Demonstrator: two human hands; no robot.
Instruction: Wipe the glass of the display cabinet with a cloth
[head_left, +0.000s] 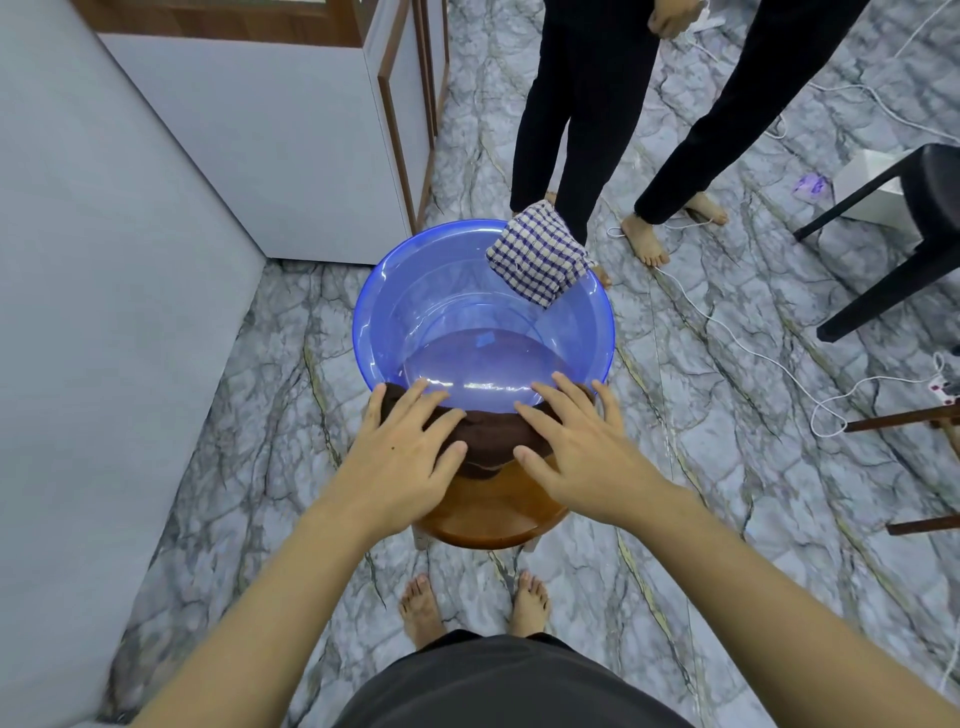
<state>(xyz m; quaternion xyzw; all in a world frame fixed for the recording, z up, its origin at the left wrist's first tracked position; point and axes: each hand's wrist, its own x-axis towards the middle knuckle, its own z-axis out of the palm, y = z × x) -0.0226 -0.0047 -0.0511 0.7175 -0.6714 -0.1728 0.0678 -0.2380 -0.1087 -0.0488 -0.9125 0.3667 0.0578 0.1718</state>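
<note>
- Brown cloth (488, 441), near rim of blue basin (363, 322): middle shows; both ends lie under the hands, left hand (402, 457) and right hand (582, 457), laid flat.
- Wooden stool (488, 514), beneath basin: near edge only shows.
- Display cabinet (260, 130), left of and beyond basin: cut by top and left edges.
- Two bystanders (566, 104), beyond basin: cut off above the thighs.
- Black chair (924, 218), right of basin: cut by right edge.

Indoor room; marble-pattern floor (727, 467); wood-framed display cabinet (405, 119); black chair (914, 234)
</note>
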